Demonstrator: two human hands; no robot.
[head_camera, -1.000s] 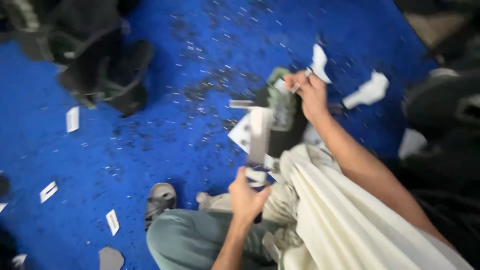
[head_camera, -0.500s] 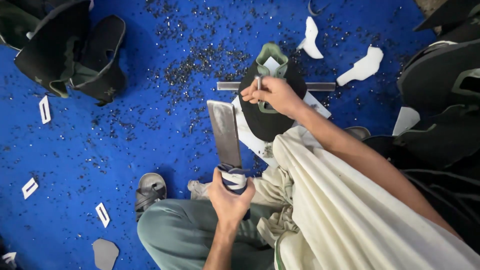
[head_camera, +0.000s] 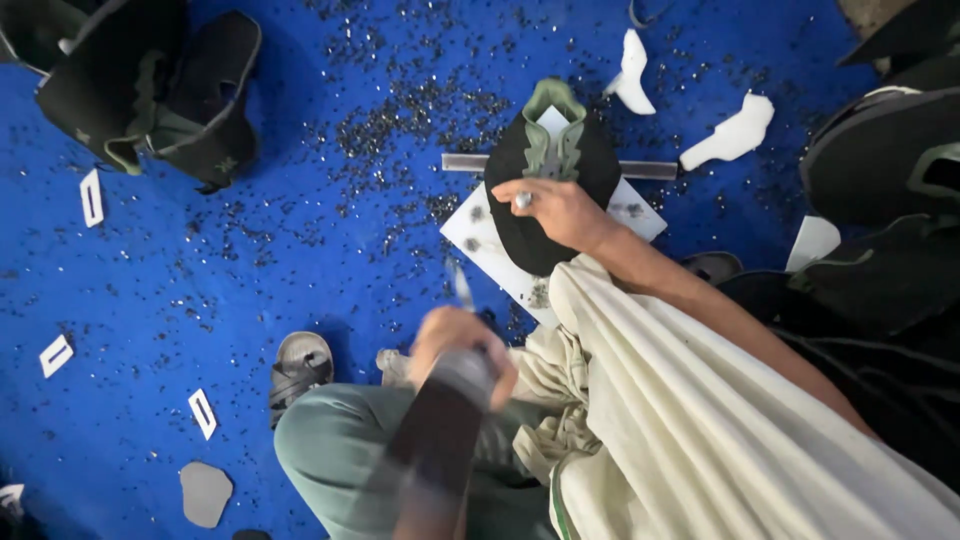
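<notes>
Clamped in your left hand (head_camera: 455, 345) is a long dark flat tool (head_camera: 435, 450), fist closed round it, its length running toward the camera at 6 o'clock; motion blur smears it, so you cannot tell what kind of blade or bar it is. A thin bright sliver (head_camera: 461, 285) juts from the fist toward 12 o'clock, too blurred to name.

Spread under everything is the blue floor covering (head_camera: 300, 200), littered with small dark scraps that lie thickest at 11 o'clock from your work. At 10 o'clock, well apart, sit dark shoe uppers with green lining (head_camera: 150, 90); more dark pieces crowd the 3 o'clock edge, cut off by the frame.

Your pale sleeve (head_camera: 700, 420) fills the 5 o'clock corner and hides whatever lies beneath it. Your bent knee in green cloth (head_camera: 340, 450) sits at 7 o'clock, with a grey sandal (head_camera: 298, 368) just beside it.

At 12 o'clock the black shoe upper with a green tongue (head_camera: 550, 170) lies on a white board (head_camera: 480, 235), across a grey metal bar (head_camera: 465, 162). Your right hand (head_camera: 555, 210) rests flat on it, fingers spread and gripping nothing, seemingly to pin it steady on the firm board.

Two white cut shapes (head_camera: 730, 135) lie at 1 o'clock, and small white tags (head_camera: 90, 195) at 9 o'clock
</notes>
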